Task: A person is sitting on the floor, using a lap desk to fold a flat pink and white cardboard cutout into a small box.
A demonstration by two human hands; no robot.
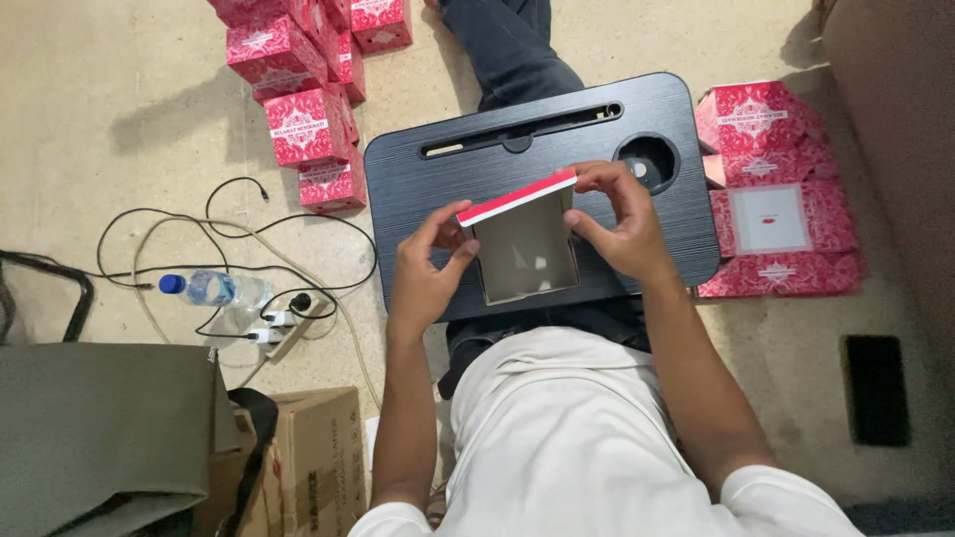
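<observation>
An open red box [525, 249], grey inside, sits at the near edge of the black table [418, 189]. The left hand [428, 273] pinches its left wall; the right hand [617, 224] pinches its right wall and lid. Stacked red boxes [298, 124] lie on the floor.

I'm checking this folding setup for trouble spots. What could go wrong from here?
The open red-and-grey cardboard box is pinched only at its edges by the left hand and right hand, so a wall might crease or buckle. It is held over the black lap desk resting on the legs; a shift could tip it toward the stacked red boxes.
</observation>
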